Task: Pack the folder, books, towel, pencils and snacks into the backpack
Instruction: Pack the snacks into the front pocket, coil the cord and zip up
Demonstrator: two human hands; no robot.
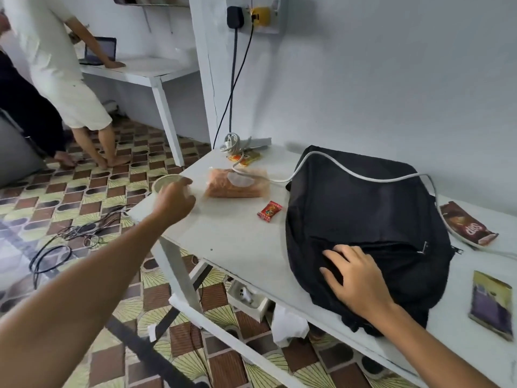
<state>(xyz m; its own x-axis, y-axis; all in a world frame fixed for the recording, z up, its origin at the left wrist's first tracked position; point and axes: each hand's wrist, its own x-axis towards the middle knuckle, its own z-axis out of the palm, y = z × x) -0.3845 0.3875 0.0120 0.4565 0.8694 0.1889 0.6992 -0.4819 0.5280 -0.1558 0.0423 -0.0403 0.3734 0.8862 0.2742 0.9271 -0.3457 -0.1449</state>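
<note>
Left hand (174, 198): a pale round cup (165, 182) at the table (237, 247) corner is gripped | right hand (355, 278): fingers spread flat on black backpack (363, 208), mid-table | brown wrapper (467, 226) lettering unreadable

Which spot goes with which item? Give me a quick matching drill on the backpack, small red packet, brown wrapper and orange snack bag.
Items:
1. backpack
2. small red packet
3. brown wrapper
4. orange snack bag

Places:
A. right of the backpack, near the wall
B. under the right hand
C. just right of the left hand
D. between the snack bag and the backpack

Pairs: 1-B, 2-D, 3-A, 4-C
</note>
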